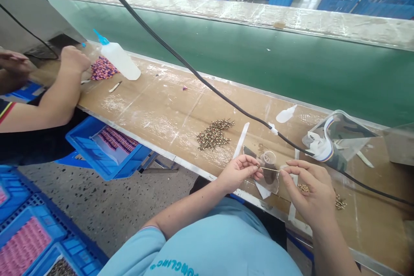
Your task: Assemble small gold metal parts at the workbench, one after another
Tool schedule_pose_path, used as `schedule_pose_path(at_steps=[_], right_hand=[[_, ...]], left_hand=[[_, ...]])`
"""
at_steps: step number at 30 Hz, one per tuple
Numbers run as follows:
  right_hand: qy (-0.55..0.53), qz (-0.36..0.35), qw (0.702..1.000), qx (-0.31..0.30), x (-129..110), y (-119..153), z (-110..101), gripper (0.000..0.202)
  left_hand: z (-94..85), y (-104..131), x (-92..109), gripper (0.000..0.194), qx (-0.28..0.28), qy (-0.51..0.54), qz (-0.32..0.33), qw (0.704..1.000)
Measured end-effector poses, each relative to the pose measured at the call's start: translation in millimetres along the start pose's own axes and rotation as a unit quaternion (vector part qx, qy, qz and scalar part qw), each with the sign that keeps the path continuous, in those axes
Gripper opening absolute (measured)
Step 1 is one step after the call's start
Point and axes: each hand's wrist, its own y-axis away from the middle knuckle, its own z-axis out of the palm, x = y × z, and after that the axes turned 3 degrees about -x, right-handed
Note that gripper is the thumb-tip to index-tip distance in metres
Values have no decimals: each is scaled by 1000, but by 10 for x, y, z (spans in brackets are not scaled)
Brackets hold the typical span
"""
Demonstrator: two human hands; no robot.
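My left hand [242, 172] is closed in a pinch on a tiny dark piece whose kind is too small to tell. A thin pale stick [270, 169] runs from it to my right hand [308, 192], whose thumb and forefinger are closed on its other end. Just behind the stick is a small clear cup [269, 158] on a dark, worn patch. To the left of my hands lies a pile of small brass-coloured and dark pieces [213, 135]. More gold-coloured pieces [340, 202] lie near my right hand, which partly hides them.
A black cable [194, 71] crosses above the bench. At right is a clear pouch with camouflage fabric [351, 131]. At left are a white squeeze bottle [121, 60], pink-purple pieces [102, 69] and a co-worker's arm [61, 95]. A green belt [226, 34] runs behind; blue bins [110, 168] stand below.
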Motion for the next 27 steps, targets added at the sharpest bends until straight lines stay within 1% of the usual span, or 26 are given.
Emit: schedule_pose_path(at_steps=[8,13,19,23,27], right_hand=[[5,-23,1000,-3,-3,-19,30,15],[35,-57,998,-2,-10,-30,7,13],[33,-106,993,-26,-72,-102,-51,9],[44,-100,994,-18,-75,-146,-42,8],[46,-85,995,-11,-51,-130,-19,10]], left_hand=[[-9,4,1,41,-7,1,3,1000],[-8,4,-10,41,0,-11,5,1000],[20,21,15,40,3,-34,2,999],[23,36,29,40,-8,-41,-2,999],[11,32,20,38,-11,-32,6,999]])
